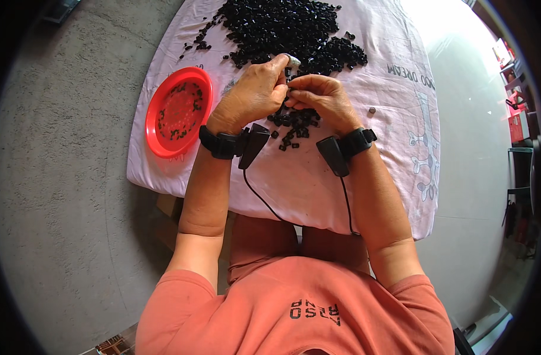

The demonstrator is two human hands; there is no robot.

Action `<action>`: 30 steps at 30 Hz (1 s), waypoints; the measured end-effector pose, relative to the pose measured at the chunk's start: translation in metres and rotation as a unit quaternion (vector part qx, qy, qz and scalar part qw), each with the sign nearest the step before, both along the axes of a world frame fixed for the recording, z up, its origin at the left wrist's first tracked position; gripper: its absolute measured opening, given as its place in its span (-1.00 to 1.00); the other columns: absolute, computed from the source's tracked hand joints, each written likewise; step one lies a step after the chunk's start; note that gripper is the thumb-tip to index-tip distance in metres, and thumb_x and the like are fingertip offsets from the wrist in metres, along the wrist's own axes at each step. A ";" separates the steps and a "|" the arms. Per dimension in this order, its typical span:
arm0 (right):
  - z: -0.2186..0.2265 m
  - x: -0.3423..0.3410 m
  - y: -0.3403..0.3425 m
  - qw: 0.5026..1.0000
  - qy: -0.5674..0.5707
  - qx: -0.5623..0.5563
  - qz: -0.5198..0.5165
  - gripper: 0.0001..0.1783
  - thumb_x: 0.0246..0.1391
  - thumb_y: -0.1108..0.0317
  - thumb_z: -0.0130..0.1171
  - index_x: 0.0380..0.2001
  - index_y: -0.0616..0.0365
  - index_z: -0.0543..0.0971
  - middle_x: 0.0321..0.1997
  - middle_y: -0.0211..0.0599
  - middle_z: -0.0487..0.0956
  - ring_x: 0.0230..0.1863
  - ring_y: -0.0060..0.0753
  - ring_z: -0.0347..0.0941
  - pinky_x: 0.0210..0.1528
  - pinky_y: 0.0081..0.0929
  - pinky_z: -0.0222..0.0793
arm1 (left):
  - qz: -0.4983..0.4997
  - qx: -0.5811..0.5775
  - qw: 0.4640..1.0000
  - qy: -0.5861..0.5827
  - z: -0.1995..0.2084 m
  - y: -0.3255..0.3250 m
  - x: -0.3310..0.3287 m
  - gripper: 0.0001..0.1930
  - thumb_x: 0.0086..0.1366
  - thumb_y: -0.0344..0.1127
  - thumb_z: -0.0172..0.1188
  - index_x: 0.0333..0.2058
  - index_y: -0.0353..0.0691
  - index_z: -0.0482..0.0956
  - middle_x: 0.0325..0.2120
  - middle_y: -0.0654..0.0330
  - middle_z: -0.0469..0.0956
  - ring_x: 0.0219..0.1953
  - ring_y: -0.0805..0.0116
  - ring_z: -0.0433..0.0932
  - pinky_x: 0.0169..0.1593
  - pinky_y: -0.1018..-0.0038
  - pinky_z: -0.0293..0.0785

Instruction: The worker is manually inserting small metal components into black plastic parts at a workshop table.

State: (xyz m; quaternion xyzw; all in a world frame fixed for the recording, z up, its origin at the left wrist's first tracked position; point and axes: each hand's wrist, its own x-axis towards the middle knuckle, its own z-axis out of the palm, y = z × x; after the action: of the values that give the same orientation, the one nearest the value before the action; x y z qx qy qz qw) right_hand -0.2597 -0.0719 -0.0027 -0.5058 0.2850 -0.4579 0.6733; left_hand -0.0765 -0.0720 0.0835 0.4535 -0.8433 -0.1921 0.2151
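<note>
My left hand [256, 89] and my right hand [322, 96] meet over the cloth-covered table, fingertips almost touching. The thumb and index finger of the left are bent together in a pinch, and a whitish wrap [293, 60] covers one fingertip. What the left fingers hold is too small to make out. Between the right thumb and index finger is a small black piece [292, 89], partly hidden. Just below the hands lies a loose cluster of small black square pieces [297, 121]. Beyond them spreads a large heap of the same glossy black pieces [282, 26].
A round red plastic basket [150, 127] with a perforated bottom stands at the left, several black pieces inside. One piece [372, 110] lies apart, right of my right hand. Pale pink cloth [394, 160] covers the table. Cables [260, 195] hang from the black wrist-worn devices.
</note>
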 end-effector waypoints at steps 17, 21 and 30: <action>0.004 0.000 0.001 1.000 0.012 -0.011 -0.015 -0.83 0.25 0.39 0.22 -0.16 0.25 0.63 -0.28 -0.32 0.67 -0.28 -0.53 0.64 -0.17 -0.62 0.59 | 0.066 -0.013 0.995 0.074 -0.007 0.007 -0.005 -0.80 0.21 -0.52 0.15 -0.17 -0.32 0.50 -0.50 0.07 0.59 -0.46 0.22 0.61 -0.36 0.34 0.52; 0.002 -0.001 0.001 1.000 0.001 -0.004 -0.022 -0.82 0.25 0.39 0.22 -0.15 0.25 0.63 -0.26 -0.31 0.66 -0.28 -0.52 0.63 -0.17 -0.60 0.59 | 0.115 -0.019 0.981 0.156 -0.017 0.021 -0.012 -0.88 0.17 -0.52 0.20 -0.28 -0.32 0.56 -0.49 0.07 0.62 -0.45 0.23 0.65 -0.35 0.36 0.55; 0.001 0.000 0.001 0.999 0.021 -0.013 -0.022 -0.82 0.24 0.42 0.23 -0.16 0.31 0.63 -0.26 -0.27 0.67 -0.28 -0.48 0.65 -0.20 -0.60 0.61 | 0.124 -0.138 0.972 0.143 -0.026 0.022 -0.018 -0.85 0.09 -0.62 0.12 -0.33 -0.33 0.53 -0.50 0.01 0.56 -0.42 0.01 0.59 -0.32 0.22 0.50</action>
State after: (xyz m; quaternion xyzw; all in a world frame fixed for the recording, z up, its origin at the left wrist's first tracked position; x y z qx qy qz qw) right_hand -0.2594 -0.0705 -0.0020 -0.5175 0.3036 -0.4656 0.6506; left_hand -0.0946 -0.0497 0.0571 0.4878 -0.7596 -0.1085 0.4163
